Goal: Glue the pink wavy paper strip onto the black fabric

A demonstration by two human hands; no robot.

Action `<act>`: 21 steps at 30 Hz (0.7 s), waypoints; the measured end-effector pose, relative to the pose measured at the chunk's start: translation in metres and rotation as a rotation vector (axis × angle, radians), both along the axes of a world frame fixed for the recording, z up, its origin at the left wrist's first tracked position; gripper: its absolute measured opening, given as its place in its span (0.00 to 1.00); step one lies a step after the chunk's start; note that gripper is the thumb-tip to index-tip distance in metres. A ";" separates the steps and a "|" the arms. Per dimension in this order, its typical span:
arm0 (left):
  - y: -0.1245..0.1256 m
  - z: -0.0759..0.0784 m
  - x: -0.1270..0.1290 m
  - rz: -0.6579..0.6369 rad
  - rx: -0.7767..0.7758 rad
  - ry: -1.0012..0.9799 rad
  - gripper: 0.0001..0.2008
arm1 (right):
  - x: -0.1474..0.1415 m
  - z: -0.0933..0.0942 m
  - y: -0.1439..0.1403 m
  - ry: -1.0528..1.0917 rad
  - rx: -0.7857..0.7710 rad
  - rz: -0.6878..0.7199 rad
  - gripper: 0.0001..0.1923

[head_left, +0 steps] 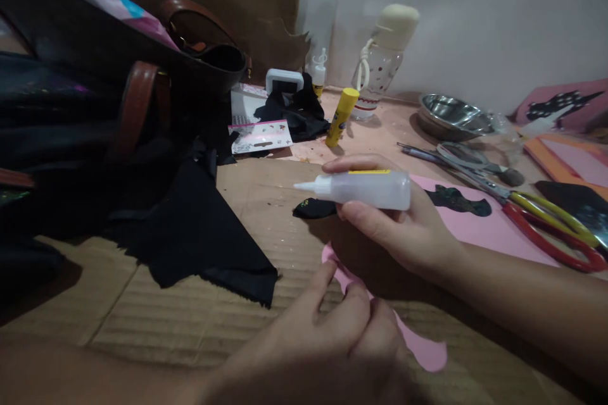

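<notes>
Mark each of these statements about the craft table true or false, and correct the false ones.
1. The right hand holds a clear glue bottle with its nozzle pointing left. True.
2. The left hand touches a pink paper cutout. True.
3. The scissors have blue handles. False: they are red and yellow.
4. The yellow glue stick lies inside the metal bowl. False: it stands on the table, left of the bowl.
5. Black fabric lies on the cardboard. True.

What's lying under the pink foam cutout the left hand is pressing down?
Brown corrugated cardboard lies under the pink foam cutout. The left hand covers the cutout's middle, so anything beneath that part stays hidden.
</notes>
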State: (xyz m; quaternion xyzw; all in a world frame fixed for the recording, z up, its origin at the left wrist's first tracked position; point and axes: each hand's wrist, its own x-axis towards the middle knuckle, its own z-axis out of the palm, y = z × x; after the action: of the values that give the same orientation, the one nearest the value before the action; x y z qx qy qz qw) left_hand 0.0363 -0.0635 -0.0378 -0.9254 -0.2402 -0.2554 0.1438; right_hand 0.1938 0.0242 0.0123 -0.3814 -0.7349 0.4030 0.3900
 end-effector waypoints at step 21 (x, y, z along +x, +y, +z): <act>0.001 0.001 0.000 0.013 0.003 -0.020 0.15 | 0.012 -0.011 0.005 0.091 -0.127 0.084 0.20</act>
State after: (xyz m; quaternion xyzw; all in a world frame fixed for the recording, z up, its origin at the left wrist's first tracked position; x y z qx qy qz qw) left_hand 0.0363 -0.0627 -0.0372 -0.9211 -0.2472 -0.2640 0.1443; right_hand 0.2054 0.0290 0.0018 -0.3553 -0.7047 0.4819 0.3806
